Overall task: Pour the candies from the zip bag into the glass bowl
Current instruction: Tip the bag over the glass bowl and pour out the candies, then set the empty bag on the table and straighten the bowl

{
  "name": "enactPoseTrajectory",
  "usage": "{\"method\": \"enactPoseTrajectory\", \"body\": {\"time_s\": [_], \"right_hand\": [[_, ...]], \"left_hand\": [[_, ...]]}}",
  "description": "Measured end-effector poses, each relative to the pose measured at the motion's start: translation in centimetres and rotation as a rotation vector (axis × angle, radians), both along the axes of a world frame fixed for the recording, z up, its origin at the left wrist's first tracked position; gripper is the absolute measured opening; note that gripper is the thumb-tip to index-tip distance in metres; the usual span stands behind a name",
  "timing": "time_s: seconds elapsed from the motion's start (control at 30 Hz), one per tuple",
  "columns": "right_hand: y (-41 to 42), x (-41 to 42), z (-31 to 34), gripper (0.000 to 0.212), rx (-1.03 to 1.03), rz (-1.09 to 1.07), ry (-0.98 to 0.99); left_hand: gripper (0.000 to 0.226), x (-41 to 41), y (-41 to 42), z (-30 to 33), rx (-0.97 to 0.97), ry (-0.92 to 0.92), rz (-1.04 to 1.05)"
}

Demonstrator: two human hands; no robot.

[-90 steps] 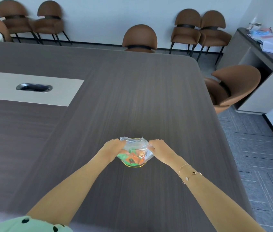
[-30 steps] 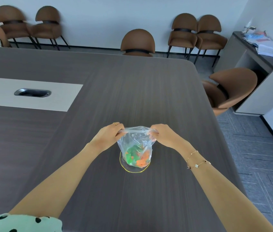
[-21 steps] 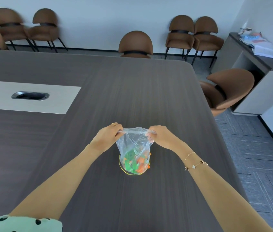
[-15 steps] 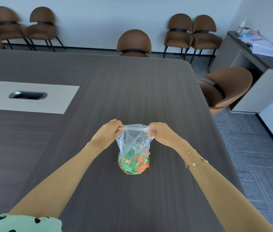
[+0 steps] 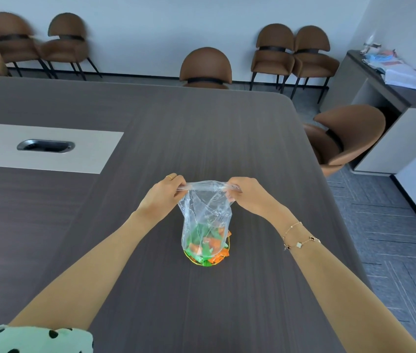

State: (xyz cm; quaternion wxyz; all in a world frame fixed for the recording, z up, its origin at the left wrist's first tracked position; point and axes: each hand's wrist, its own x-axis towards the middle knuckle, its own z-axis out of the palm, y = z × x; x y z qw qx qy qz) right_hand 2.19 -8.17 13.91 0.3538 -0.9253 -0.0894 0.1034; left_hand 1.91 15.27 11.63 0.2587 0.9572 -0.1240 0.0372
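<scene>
A clear plastic zip bag [image 5: 205, 212] hangs stretched between my two hands above the table. My left hand [image 5: 162, 197] pinches its upper left corner and my right hand [image 5: 249, 196] pinches the upper right corner. Green and orange candies [image 5: 205, 247] are heaped at the bag's lower end, which sits inside a small glass bowl [image 5: 191, 259] with a gold rim. Some orange candies lie at the bowl's right side, outside the bag's film. Most of the bowl is hidden behind the bag and candies.
The bowl stands on a dark wood-grain table [image 5: 202, 136] with a pale inset panel and cable port [image 5: 46, 146] at the left. Brown chairs [image 5: 205, 66] line the far edge and right side. A cabinet with papers [image 5: 395, 77] stands at the right.
Both hands have lifted the bag upward from the bowl, and the film now stretches taller. The candies have sunk to its lower end in the bowl.
</scene>
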Motion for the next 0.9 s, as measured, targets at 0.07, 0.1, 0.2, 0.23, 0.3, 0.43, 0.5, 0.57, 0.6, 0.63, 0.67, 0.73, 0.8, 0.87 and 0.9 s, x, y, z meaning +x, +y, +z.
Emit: {"method": "enactPoseTrajectory", "body": {"time_s": [0.07, 0.1, 0.2, 0.23, 0.3, 0.43, 0.5, 0.57, 0.6, 0.63, 0.67, 0.73, 0.8, 0.87, 0.9], "right_hand": [[0.4, 0.0, 0.5, 0.017, 0.003, 0.014, -0.02], [0.6, 0.0, 0.8, 0.017, 0.003, 0.021, -0.033], [1.4, 0.1, 1.8, 0.017, 0.008, 0.044, -0.071], [1.6, 0.2, 2.1, 0.017, 0.007, 0.057, -0.087], [2.1, 0.5, 2.7, 0.015, -0.013, 0.074, -0.126], [3.0, 1.3, 3.3, 0.015, -0.047, 0.09, -0.192], [4.0, 1.5, 3.2, 0.014, -0.05, 0.093, -0.246], [5.3, 1.3, 2.9, 0.014, -0.036, 0.091, -0.339], [6.1, 1.1, 2.6, 0.014, -0.034, 0.094, -0.383], [6.8, 0.8, 2.0, 0.015, -0.035, 0.101, -0.415], [7.6, 0.4, 1.2, 0.016, -0.04, 0.112, -0.437], [8.9, -0.5, -1.5, 0.019, -0.065, 0.148, -0.445], [10.4, -1.6, -5.1, 0.023, -0.139, 0.207, -0.395], [11.8, -3.1, -8.7, 0.027, -0.185, 0.244, -0.302], [12.4, -4.0, -10.4, 0.029, -0.205, 0.266, -0.26]], "left_hand": [[0.01, -0.1, 0.4, 0.4, -0.009, -0.03, 0.007], [0.009, -0.1, 0.7, 0.7, -0.016, -0.045, 0.007], [0.007, 0.1, 1.6, 1.5, -0.038, -0.085, 0.005], [0.007, 0.2, 1.9, 1.8, -0.042, -0.095, 0.004], [0.007, 0.3, 2.5, 2.3, -0.044, -0.119, 0.002], [0.009, 0.4, 3.4, 3.0, -0.03, -0.168, 0.021], [0.009, 0.3, 4.3, 3.0, -0.016, -0.227, 0.044], [0.008, 0.0, 5.4, 2.7, -0.01, -0.299, 0.062], [0.009, -0.3, 6.1, 2.3, 0.002, -0.33, 0.065], [0.011, -0.6, 6.9, 1.7, 0.023, -0.349, 0.066], [0.016, -1.1, 7.7, 0.9, 0.045, -0.357, 0.067], [0.03, -2.4, 9.4, -1.3, 0.097, -0.352, 0.073], [0.041, -3.8, 11.3, -4.0, 0.178, -0.338, 0.061], [0.046, -5.1, 13.1, -6.9, 0.24, -0.197, 0.013], [0.046, -5.7, 13.8, -8.2, 0.248, -0.075, -0.007]]}}
